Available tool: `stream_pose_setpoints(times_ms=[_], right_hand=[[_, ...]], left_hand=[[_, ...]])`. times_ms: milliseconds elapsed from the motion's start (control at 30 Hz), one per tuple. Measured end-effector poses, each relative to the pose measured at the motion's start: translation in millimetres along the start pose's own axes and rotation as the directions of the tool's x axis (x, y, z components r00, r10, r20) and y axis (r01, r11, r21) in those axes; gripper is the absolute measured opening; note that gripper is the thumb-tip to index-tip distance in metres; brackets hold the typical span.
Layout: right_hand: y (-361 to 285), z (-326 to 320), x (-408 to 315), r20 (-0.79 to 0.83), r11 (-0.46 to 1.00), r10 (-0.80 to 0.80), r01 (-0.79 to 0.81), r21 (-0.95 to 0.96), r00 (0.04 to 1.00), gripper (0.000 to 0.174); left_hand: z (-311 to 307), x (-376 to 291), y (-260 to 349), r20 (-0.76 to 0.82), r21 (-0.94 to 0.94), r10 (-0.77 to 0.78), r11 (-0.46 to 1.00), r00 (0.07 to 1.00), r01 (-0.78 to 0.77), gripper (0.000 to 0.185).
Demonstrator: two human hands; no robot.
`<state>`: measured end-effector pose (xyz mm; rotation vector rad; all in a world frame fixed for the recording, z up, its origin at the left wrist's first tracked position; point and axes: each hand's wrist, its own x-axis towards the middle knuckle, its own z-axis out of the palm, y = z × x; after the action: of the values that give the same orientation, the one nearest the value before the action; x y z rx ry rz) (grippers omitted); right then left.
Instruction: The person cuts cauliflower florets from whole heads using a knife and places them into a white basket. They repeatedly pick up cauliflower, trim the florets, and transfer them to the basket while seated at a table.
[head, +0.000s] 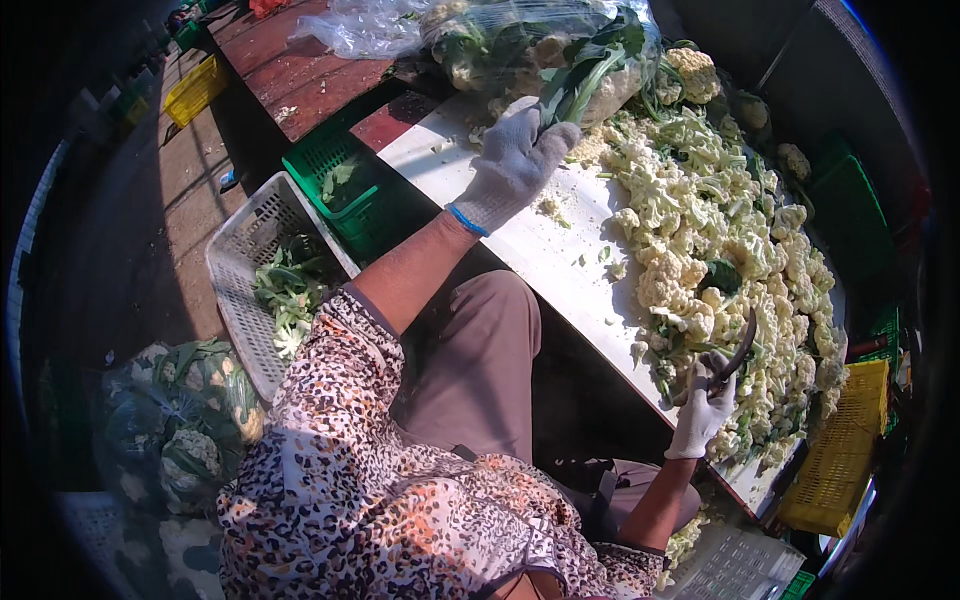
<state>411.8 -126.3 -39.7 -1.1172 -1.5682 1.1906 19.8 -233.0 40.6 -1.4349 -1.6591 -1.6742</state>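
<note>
My left hand (514,165), in a white knit glove with a blue cuff edge, grips green cauliflower leaves (589,79). These leaves lie against a clear plastic bag (517,45) filled with cauliflower; whether a head is attached to them is hard to see. Lower on the right, my right hand (705,412), also gloved, holds a knife with a curved dark blade (742,349), its tip pointing up and away from me. Beside and beyond that hand spreads a large heap of cut cauliflower florets (697,225) on a white board (562,240), with crumbs and leaf bits scattered near its front edge.
Left of my knee, a white crate (244,225) contains trimmed leaves, with a green crate (360,210) behind it. Bagged cauliflower (187,450) sits at lower left. A yellow crate (836,457) stands at right. Reddish boards (330,67) and loose plastic film (367,26) lie further off.
</note>
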Motion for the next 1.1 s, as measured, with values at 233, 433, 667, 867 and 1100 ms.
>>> stream_pose_setpoints(times_ms=[233, 433, 667, 867, 1100], right_hand=[[24.6, -46.1, -23.4, -0.038, 0.997, 0.075, -0.074, 0.029, 0.996, 0.033], [8.0, -33.1, -25.9, -0.043, 0.985, 0.164, -0.162, 0.05, 0.985, 0.032], [22.4, 18.8, -1.6, 0.012, 0.986, 0.079, -0.076, -0.146, 0.997, 0.032], [7.9, 92.3, 70.4, 0.126, 0.806, -0.251, 0.279, -0.521, 0.96, 0.053], [23.6, 130.8, 118.2, 0.195, 0.676, 0.03, 0.123, -0.727, 0.98, 0.073]], left_hand=[[-185.0, 9.4, -112.2, 0.054, 0.863, -0.14, 0.504, 0.989, 0.024, 0.034], [-206.4, -11.5, -160.9, -0.095, 0.965, -0.814, 0.066, 0.573, 0.254, 0.049], [42.8, -61.1, -58.7, 0.596, 0.521, -0.692, 0.719, 0.407, 0.46, 0.057], [151.1, -91.5, -7.8, 0.662, 0.219, -0.607, 0.717, 0.439, 0.662, 0.059], [181.4, -148.4, -9.9, 0.516, -0.04, -0.76, 0.44, 0.395, 0.897, 0.049]])
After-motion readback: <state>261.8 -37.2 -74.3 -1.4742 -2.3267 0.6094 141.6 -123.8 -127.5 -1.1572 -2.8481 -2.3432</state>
